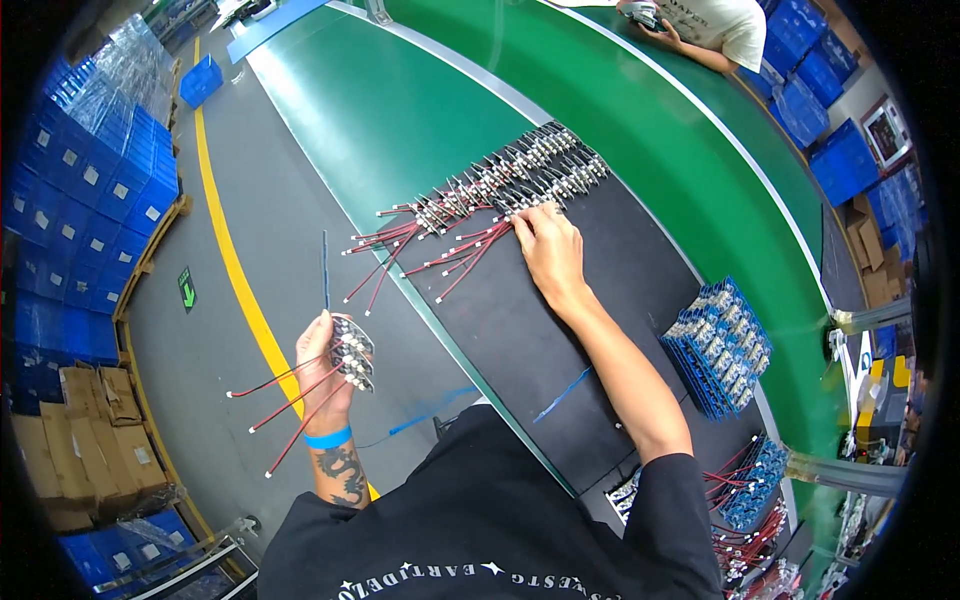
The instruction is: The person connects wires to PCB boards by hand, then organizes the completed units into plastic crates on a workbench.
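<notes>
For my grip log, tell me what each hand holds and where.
Left hand: small circuit boards, by their left edge. Right hand: at a row of boards; whether it grips any cannot be told.

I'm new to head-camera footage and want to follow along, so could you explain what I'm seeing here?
There is no machine: these are a person's own bare hands, seen from a fisheye camera on their head, looking down. That wide lens makes straight edges curve.

The left hand holds a small cluster of what look like circuit boards, with thin red and black wires hanging out. The right hand touches the near end of the rows of similar pieces on the bench; whether it grips one is hidden.

Those rows lie partly on a dark mat over the green bench. Farther right sits a blue stack of boards. Another person is across the bench.
</notes>
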{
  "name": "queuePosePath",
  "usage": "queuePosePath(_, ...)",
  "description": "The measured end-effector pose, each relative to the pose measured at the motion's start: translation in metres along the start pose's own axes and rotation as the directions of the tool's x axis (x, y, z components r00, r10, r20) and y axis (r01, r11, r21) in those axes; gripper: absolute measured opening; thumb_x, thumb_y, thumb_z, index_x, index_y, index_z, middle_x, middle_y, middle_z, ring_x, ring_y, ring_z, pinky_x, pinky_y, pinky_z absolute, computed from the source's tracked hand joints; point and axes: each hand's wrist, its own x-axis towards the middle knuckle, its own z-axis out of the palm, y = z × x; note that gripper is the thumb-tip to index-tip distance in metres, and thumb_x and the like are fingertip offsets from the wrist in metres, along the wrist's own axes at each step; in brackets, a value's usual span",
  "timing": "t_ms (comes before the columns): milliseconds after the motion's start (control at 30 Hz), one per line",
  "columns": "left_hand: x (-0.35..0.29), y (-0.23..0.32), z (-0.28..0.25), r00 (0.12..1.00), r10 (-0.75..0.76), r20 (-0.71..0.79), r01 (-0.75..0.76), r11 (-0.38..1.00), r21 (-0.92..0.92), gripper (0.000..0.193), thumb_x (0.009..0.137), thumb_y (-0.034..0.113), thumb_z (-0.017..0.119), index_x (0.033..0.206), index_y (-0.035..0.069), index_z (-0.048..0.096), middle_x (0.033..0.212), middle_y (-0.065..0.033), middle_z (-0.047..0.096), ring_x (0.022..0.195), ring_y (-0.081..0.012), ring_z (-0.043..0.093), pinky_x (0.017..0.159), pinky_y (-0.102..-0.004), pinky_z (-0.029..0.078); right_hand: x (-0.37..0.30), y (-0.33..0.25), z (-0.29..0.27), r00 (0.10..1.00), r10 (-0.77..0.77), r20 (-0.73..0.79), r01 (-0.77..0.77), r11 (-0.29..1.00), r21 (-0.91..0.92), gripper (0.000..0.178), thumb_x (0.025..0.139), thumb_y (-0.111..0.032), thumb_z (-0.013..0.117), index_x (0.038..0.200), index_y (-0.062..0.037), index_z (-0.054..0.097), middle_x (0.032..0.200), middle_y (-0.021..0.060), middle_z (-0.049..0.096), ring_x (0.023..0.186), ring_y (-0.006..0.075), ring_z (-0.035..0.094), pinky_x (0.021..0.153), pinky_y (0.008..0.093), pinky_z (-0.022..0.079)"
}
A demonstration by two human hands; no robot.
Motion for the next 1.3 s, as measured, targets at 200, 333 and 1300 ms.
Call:
queuePosePath(200, 0.001, -0.016, 0.004, 0.999, -0.038, 0.036, 0.035, 0.996, 0.084, 0.027, 0.094, 0.024, 0.05, 0.086, 0.0, 0.059, 0.062, -0.0056, 0.058, 0.048, -0.0144, 0.06, 0.041, -0.0255, 0.05, 0.0, 0.0, 0.0, 0.999, -0.03, -0.012, 0.029, 0.999, -0.043, 0.011, 0.083, -0.014, 0.064, 0.082, -0.0031, 0.063, 0.082, 0.0144, 0.058, 0.071, 0.0347, 0.06, 0.062, 0.0438, 0.048)
queuePosePath(333, 0.001, -0.021, 0.007, 0.996, -0.06, 0.07, 0.054, 0.995, 0.085, 0.026, 0.094, 0.022, 0.051, 0.085, 0.0, 0.06, 0.061, -0.0053, 0.058, 0.048, -0.0145, 0.06, 0.042, -0.0261, 0.052, 0.001, -0.002, 0.001, 0.999, -0.019, -0.034, 0.019, 1.0, 0.004, 0.012, 0.082, -0.013, 0.065, 0.082, -0.0018, 0.063, 0.079, 0.0141, 0.059, 0.072, 0.0324, 0.06, 0.063, 0.0416, 0.046)
queuePosePath(1300, -0.005, -0.033, 0.022, 0.968, -0.179, 0.177, 0.164, 0.982, 0.098, 0.025, 0.091, 0.021, 0.055, 0.087, -0.003, 0.062, 0.068, -0.0085, 0.063, 0.053, -0.0157, 0.062, 0.049, -0.027, 0.052, 0.001, 0.008, 0.001, 0.993, -0.117, 0.002, 0.117, 0.993, -0.026, 0.014, 0.083, -0.015, 0.064, 0.083, -0.0026, 0.058, 0.085, 0.016, 0.057, 0.069, 0.0372, 0.061, 0.059, 0.046, 0.05)
